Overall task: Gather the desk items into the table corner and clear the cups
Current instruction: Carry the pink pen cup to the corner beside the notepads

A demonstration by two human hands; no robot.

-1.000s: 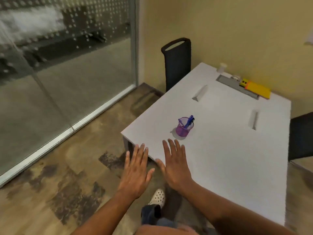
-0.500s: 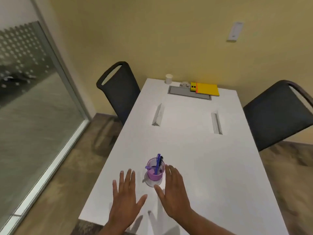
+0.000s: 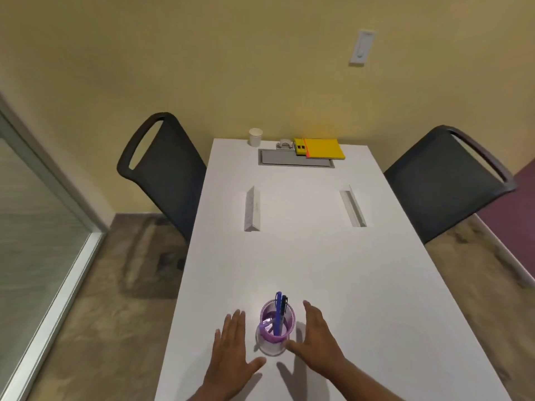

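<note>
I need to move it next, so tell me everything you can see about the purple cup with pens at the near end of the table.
The translucent purple plastic cup stands upright on the white table, near its front edge. Its body is tinted purple with a clearer base. Inside, a blue pen and a dark pen poke above the rim, and a small purple item lies in it. The left hand and right hand flank it with straight fingers; the right thumb seems to reach its base.

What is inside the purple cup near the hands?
The purple cup holds a blue pen and a black pen, standing upright, and a purple item leaning on its left rim. The pens' lower ends and the cup's bottom are hidden.
</note>
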